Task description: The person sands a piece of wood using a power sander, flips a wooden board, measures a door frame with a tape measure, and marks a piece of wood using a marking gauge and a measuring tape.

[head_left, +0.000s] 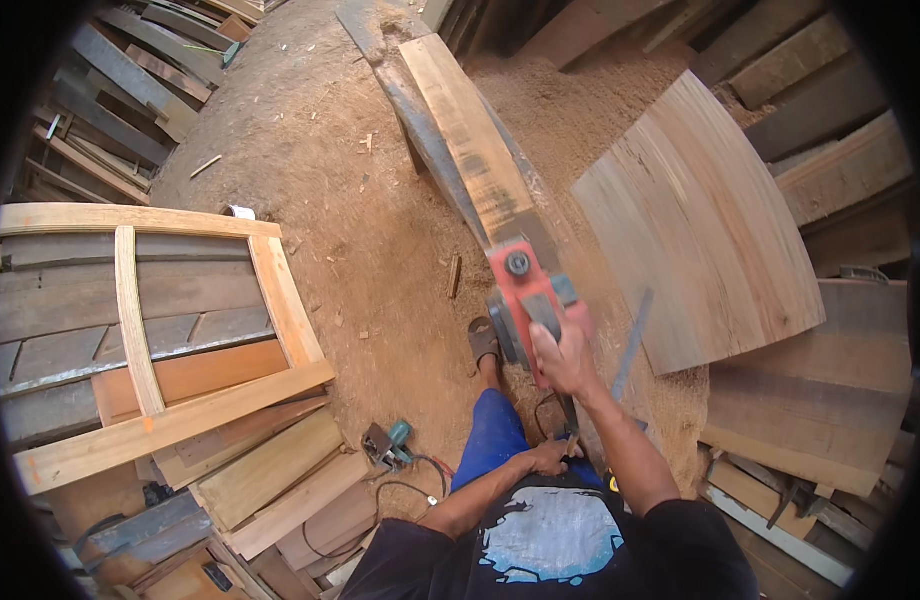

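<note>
A red and black electric hand planer (510, 272) rests on the upper face of a long plank (458, 125). My right hand (568, 352) is wrapped round its handle, with that arm stretched forward. The plank lies lengthwise ahead of me on a narrow grey wooden bench (408, 92); darker rough patches show on its surface near the planer. Close to my waist, my left hand (552, 457) is closed by the near end of the bench. What its fingers grip is too small to tell; a dark cord runs nearby.
A pale wooden frame (130, 310) lies over stacked boards at left. A green power tool (388, 445) with a cord sits on the sawdust-covered floor (360, 240). At right leans a wide wooden panel (695, 230). More lumber (130, 80) is piled around the edges.
</note>
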Motion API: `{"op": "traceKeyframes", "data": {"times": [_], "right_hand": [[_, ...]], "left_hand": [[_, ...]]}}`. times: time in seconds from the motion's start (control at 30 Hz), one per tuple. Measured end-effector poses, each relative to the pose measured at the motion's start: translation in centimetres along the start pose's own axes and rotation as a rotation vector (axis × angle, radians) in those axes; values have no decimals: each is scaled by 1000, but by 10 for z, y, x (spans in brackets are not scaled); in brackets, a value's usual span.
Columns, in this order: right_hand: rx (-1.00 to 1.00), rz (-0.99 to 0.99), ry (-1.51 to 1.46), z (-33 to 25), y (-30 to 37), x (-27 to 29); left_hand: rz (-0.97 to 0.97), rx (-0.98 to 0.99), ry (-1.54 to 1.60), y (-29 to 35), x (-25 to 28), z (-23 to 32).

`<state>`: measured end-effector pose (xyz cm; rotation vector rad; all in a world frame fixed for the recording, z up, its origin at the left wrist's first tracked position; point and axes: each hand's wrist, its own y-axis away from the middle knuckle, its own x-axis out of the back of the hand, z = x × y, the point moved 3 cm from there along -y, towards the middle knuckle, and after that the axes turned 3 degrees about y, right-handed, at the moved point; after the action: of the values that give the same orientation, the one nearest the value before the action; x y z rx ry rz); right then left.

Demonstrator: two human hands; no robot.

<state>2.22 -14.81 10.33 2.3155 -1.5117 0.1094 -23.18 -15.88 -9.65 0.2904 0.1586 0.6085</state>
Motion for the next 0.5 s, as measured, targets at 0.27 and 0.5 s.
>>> {"op": "traceKeyframes", "data": {"times": [0.27, 0.5], "right_hand": [[36, 98, 230, -101, -259, -23], [44, -16, -1, -98, -350, -6]], "left_hand": [[798, 147, 146, 57, 149, 26], [1027, 331, 276, 75, 195, -18]]}}
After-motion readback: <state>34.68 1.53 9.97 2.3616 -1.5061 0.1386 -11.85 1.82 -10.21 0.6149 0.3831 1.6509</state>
